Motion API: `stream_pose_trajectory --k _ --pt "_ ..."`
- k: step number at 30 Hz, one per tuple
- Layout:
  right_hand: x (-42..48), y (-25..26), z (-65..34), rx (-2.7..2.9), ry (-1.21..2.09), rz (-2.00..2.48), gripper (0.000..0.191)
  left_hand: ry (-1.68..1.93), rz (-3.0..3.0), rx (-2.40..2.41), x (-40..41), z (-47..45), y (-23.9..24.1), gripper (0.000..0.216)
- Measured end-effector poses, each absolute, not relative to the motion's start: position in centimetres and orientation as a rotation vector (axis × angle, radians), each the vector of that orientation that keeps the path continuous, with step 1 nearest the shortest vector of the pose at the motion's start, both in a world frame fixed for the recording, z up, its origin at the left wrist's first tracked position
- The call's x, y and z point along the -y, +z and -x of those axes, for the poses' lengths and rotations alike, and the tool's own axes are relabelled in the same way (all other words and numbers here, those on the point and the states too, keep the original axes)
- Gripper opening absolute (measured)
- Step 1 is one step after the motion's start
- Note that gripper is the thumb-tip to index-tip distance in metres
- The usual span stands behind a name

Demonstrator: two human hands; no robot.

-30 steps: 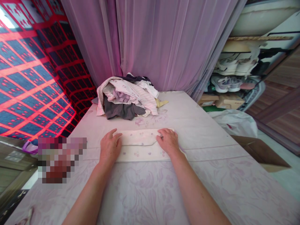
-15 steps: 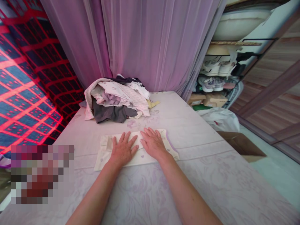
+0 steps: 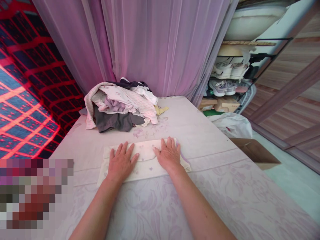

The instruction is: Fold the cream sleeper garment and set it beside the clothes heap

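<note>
Where our two hands rest, we list one folded cream garment (image 3: pixel 146 167) with small mauve motifs, flat on a pale floral cover (image 3: pixel 142 206). Left hand (image 3: pixel 121 164), one: palm down on the garment's left part, fingers spread apart. Right hand (image 3: pixel 170 156), one: palm down towards its right end, thumb out, fingers slightly apart.

Beyond the garment, just clear of it: one heap of clothes (image 3: pixel 122 110), with striped, printed, dark grey and yellow pieces; we cannot count them, as they overlap. Behind the heap: mauve curtains (image 3: pixel 150 50). At left: one red-and-dark checked cloth (image 3: pixel 32 76), cut off by the edge.

At right, on a rack partly behind the curtains: one white basin (image 3: pixel 255 23); two white shoes (image 3: pixel 231 70); two grey shoes (image 3: pixel 223 87); two small cartons (image 3: pixel 226 104). Below: one white plastic bag (image 3: pixel 232 125), one open cardboard box (image 3: pixel 256 151), its near side hidden by the cover's edge.

Lower left: one pixelated patch, contents unreadable. Under our palms, the garment's surface is hidden.
</note>
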State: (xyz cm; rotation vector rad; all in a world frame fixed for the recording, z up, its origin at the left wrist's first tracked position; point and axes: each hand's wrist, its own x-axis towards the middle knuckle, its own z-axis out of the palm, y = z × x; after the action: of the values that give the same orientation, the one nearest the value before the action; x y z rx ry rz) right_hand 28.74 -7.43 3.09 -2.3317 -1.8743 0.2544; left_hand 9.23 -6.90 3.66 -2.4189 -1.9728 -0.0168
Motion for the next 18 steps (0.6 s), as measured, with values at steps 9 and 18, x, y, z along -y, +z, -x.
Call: stream_pose_trajectory --k 9,18 --pt "7.5 3.74 -29.25 1.873 0.187 2.422 0.073 -0.046 2.43 2.012 6.43 -8.53 3.3 0.061" --pt "7.43 3.32 -29.17 1.851 0.203 2.45 0.072 -0.039 2.439 2.031 6.37 -8.56 3.44 0.062"
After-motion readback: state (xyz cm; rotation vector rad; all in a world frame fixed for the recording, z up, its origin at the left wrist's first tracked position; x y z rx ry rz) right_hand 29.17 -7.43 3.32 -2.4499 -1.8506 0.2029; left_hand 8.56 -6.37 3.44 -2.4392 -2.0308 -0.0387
